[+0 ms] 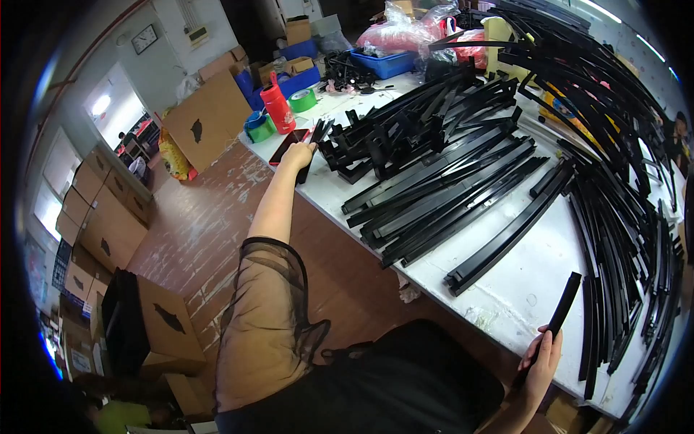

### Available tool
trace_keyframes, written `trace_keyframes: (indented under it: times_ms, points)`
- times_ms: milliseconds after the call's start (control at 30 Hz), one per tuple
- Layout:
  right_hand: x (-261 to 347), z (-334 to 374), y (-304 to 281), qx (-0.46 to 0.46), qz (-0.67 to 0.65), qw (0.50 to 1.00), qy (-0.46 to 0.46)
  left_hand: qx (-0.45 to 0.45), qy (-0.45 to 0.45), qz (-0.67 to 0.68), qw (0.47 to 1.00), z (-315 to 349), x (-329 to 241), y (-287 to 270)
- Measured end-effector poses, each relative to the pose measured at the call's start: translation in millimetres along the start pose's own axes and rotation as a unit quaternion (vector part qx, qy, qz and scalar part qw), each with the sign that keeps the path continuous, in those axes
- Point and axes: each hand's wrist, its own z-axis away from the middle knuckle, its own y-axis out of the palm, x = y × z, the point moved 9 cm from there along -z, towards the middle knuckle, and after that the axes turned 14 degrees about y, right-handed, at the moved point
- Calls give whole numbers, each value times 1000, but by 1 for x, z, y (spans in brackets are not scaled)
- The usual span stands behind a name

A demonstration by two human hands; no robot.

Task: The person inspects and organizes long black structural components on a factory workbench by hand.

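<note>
My left hand (296, 156) is stretched out to the table's far-left edge, its fingers curled down over short black pieces (304, 173); what lies inside the fingers is hidden. Right beside it is a dark phone-like slab with a red edge (283, 147). At the near right, my right hand (542, 359) is closed round a black plastic strip (564, 304), held tilted upward by the table's front edge. Between the hands, a row of long black strips (448, 195) lies on the white table (531, 278), with one strip (510, 230) set apart from it.
Black channel pieces (390, 141) are heaped behind the row. Many curved strips (607, 260) cover the table's right side. A red bottle (277, 107), green tape roll (302, 100) and blue bin (383, 64) stand at the back. Cardboard boxes (170, 318) sit on the floor at left.
</note>
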Motion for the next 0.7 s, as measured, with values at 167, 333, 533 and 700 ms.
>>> trace_keyframes:
  times_ms: [167, 333, 533, 700]
  points:
    - [0, -1, 1, -13, 11, 1000, 7, -19, 123, 133, 983, -5, -14, 6]
    - [1, -2, 1, -7, 7, 1000, 9, -140, 143, 308, 930, 3, -14, -11]
    - [-1, 2, 9, 13, -6, 1000, 11, -278, 76, 385, 877, 32, 0, -58]
    - [-2, 7, 1, -23, -25, 999, 18, -314, 252, 520, 753, 108, -154, -151]
